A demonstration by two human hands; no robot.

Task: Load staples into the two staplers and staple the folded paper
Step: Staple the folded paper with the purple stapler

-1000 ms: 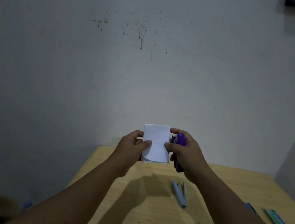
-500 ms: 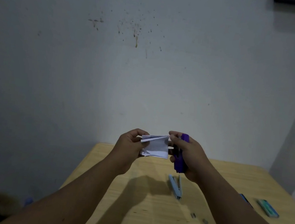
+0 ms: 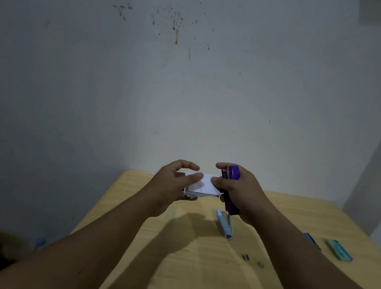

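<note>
Both hands are raised above the far edge of the pale wooden desk (image 3: 170, 272), and we judge the stapling step to be in hand. Our left hand (image 3: 170, 185) supports the small white folded paper (image 3: 201, 186): its thumb lies blurred across the top face, the index finger arches free above, and whatever holds from beneath is hidden. Our right hand (image 3: 238, 192) has its fingers curled round the purple plastic stapler (image 3: 230, 189), held nearly upright, while its thumb and forefinger pinch the paper's three o'clock edge just beside the stapler's head. Whether the paper already sits inside the stapler's mouth we cannot tell; the fingers cover it.

Next, we think, the paper's edge must be fed squarely into the mouth, kept flat so the folds stay aligned, then squeezed firmly with fingertips clear.

Below the hands, at about five o'clock from the paper, the light blue stapler (image 3: 224, 224) lies on the desk. Farther toward four o'clock sit a teal staple box (image 3: 339, 250) and a dark blue box (image 3: 311, 240) half hidden by our right forearm. Two small grey staple strips (image 3: 252, 260) lie at five o'clock, well apart from the hands. Nothing blocks the work, though dim light makes the mouth hard to see.
</note>
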